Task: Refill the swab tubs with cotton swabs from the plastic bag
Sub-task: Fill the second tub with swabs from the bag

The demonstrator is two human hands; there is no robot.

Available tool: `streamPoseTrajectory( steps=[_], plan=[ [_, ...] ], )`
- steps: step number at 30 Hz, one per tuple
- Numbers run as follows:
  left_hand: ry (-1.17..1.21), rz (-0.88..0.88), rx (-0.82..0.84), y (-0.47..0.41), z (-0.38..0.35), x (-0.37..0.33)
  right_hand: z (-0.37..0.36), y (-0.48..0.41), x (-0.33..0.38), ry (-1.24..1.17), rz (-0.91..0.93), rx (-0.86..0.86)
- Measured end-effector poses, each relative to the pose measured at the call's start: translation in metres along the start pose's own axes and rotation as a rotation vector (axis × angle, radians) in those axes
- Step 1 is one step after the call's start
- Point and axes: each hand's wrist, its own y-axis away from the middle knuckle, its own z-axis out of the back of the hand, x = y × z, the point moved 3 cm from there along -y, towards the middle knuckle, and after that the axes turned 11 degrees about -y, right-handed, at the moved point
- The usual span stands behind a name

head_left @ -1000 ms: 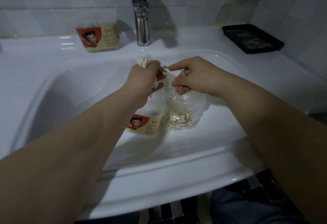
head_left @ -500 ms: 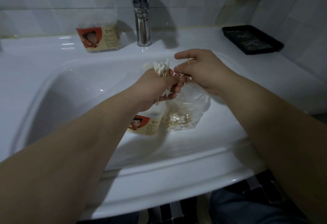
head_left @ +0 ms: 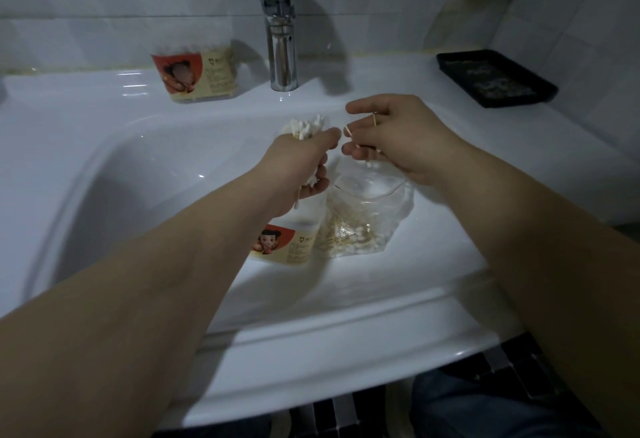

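Observation:
My left hand (head_left: 304, 164) grips a bundle of cotton swabs (head_left: 306, 126), white tips sticking up above the fist. My right hand (head_left: 391, 140) is just to its right and pinches a few loose swabs between its fingers. Both hands hover over the sink basin. Below them stands a swab tub (head_left: 287, 242) with a red cartoon label, partly hidden by my left forearm. A clear plastic bag (head_left: 360, 226) with many swabs inside lies right beside that tub. A second swab tub (head_left: 194, 72), filled with swabs, stands on the sink ledge at the back left.
A chrome tap (head_left: 278, 22) rises behind the white sink (head_left: 104, 167). A black tray (head_left: 495, 77) sits on the ledge at the back right. Tiled walls close in behind and to the right. Dark floor tiles show below the sink's front edge.
My left hand has lifted a little and the swab tips now stand clear above it. My right hand has moved up and slightly right, away from the bag, with a few swabs in it.

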Motion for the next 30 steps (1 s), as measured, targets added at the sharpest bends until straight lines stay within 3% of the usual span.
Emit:
streamPoseTrajectory(
  steps=[17,30],
  plan=[
    [0.060,0.087,0.165,0.004,-0.004,0.005,-0.012,0.013,0.001,0.218,0.033,0.217],
    [0.130,0.044,0.071,0.003,-0.005,0.001,-0.006,0.003,0.000,0.189,-0.021,0.081]
  ],
)
